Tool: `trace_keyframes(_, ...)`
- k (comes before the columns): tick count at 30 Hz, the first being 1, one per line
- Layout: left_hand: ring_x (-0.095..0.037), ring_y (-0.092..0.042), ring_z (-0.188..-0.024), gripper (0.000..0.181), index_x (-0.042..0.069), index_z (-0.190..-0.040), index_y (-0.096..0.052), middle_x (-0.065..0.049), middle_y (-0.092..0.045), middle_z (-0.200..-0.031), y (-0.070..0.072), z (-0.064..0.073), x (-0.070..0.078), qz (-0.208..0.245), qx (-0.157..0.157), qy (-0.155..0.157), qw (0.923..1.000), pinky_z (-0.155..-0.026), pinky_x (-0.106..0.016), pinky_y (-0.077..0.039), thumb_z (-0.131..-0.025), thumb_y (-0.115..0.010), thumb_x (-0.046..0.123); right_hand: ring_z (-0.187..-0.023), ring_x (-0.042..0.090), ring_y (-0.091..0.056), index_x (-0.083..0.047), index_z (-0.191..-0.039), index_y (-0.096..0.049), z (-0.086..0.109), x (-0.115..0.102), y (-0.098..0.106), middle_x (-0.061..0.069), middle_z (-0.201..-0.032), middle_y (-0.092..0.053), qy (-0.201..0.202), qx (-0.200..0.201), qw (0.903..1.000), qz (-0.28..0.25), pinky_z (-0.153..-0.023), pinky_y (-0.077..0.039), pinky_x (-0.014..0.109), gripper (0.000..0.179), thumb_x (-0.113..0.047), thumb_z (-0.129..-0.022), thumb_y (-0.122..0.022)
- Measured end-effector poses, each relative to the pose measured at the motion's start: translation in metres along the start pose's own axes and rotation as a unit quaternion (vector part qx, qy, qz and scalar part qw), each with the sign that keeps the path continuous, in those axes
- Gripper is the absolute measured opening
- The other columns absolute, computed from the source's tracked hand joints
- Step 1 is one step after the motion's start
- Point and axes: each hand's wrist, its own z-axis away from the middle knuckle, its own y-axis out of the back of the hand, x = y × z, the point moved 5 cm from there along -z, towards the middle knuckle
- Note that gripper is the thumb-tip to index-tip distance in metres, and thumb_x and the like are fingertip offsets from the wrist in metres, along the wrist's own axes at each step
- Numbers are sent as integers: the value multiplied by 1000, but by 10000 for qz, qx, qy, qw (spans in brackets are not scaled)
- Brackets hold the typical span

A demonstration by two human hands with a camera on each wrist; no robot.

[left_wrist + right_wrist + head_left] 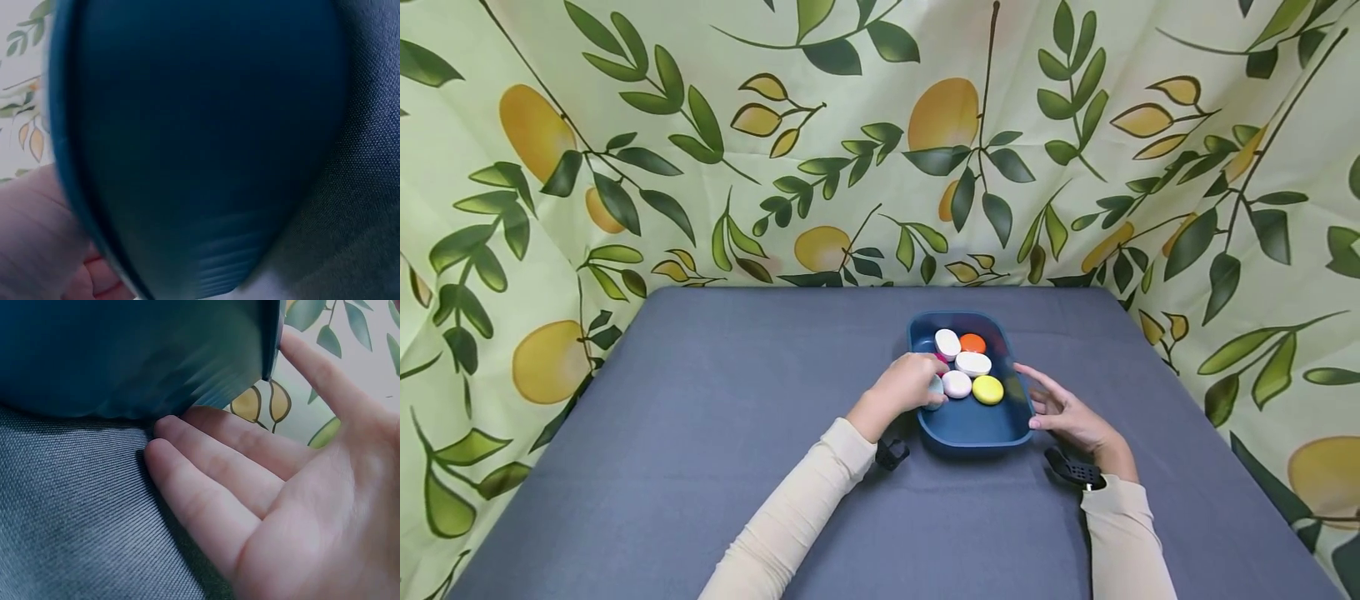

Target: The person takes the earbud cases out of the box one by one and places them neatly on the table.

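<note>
A dark blue tub (973, 437) holds several smooth rounded pieces. My left hand (904, 387) reaches over its left rim, thumb and fingers around a light blue rounded piece (935, 389), partly hidden by the hand. A dark pink piece (941, 359) shows just past the fingers. Beside them lie a pale pink piece (957, 384), a yellow piece (988, 390), an orange piece (973, 343) and two white oval pieces. My right hand (1073, 419) is at the tub's right side with fingers spread; in the right wrist view its fingertips (164, 450) are right at the tub's lower wall.
The tub stands on a grey cloth-covered table (760, 375), right of its middle. A curtain (865, 150) printed with leaves and yellow fruit hangs behind and at both sides. Black wrist cameras (1075, 471) sit close to the tub's near corners.
</note>
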Motion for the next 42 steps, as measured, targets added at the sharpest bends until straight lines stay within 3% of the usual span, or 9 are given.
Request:
trace_keyframes(5, -15, -66, -102, 41, 16, -113, -70, 1, -72, -112, -4, -5, 4, -1117, -164, 24, 9936, -101, -30, -49, -81, -75, 41, -120, -17, -40, -17, -156, -11, -2, -1, -1, 24, -159, 7, -43, -6, 10000, -15, -95, -45, 11, 90, -6, -87, -67)
trace_keyframes(8, -14, -66, -99, 41, 16, -109, -71, 2, -73, -107, -6, -8, 6, -1460, -354, 190, 9885, -100, -30, -49, -79, -77, 43, -119, -17, -40, -17, -156, -11, -2, -1, -1, 26, -159, 9, -73, 20, 10000, 9, -95, -45, 10, 89, -6, -87, -66)
trace_keyframes(16, -12, -64, -104, 47, 16, -114, -66, 3, -71, -110, -12, -15, 12, -1940, -781, 637, 9758, -93, -27, -45, -76, -79, 39, -120, -17, -43, -17, -156, -10, -1, 0, -1, 28, -159, 6, -99, 52, 9999, 34, -95, -44, 10, 88, -6, -88, -65)
trace_keyframes(20, -13, -64, -104, 47, 14, -113, -66, 2, -71, -109, -12, -15, 12, -1873, -760, 597, 9775, -94, -28, -46, -76, -80, 38, -120, -16, -45, -18, -156, -10, 0, 1, -1, 31, -157, 4, -100, 22, 9999, -4, -95, -44, 10, 88, -6, -89, -65)
trace_keyframes(26, -16, -61, -88, 34, 9, -101, -71, -5, -69, -103, 1, -9, 9, -1107, -327, 362, 9927, -88, -27, -53, -77, -79, 31, -121, -13, -47, -19, -156, -11, 0, -1, -4, 21, -156, -14, 51, -78, 9999, -121, -95, -46, 12, 86, -6, -89, -64)
trace_keyframes(31, -19, -58, -94, 44, 6, -116, -67, -10, -62, -116, 20, -1, 2, 176, -99, 320, 9993, -83, -27, -54, -77, -78, 24, -121, -14, -46, -19, -156, -11, 1, -1, -4, 27, -157, -6, 47, -82, 9999, -85, -95, -45, 11, 86, -8, -89, -64)
trace_keyframes(37, -26, -57, -108, 54, 2, -125, -61, -15, -58, -126, 40, 9, -16, 1375, 443, 205, 9893, -90, -35, -54, -77, -78, 20, -121, -13, -47, -18, -156, -9, 1, 1, -1, -9, -146, -28, -18, -61, 9999, -135, -96, -45, 12, 87, -9, -90, -64)
trace_keyframes(39, -27, -57, -110, 53, 1, -123, -62, -16, -59, -126, 45, 12, -25, 1635, 684, 166, 9840, -93, -37, -53, -76, -78, 19, -120, -14, -47, -19, -156, -9, 1, 2, -1, 1, -151, -28, -84, -28, 9999, -84, -95, -45, 12, 87, -10, -90, -64)
trace_keyframes(42, -28, -57, -112, 53, -1, -122, -63, -17, -62, -126, 51, 16, -39, 1871, 1052, 251, 9764, -95, -39, -52, -76, -79, 19, -118, -16, -46, -21, -156, -9, 1, 2, -2, 26, -157, -12, -212, 37, 9998, 39, -93, -45, 12, 88, -11, -89, -65)
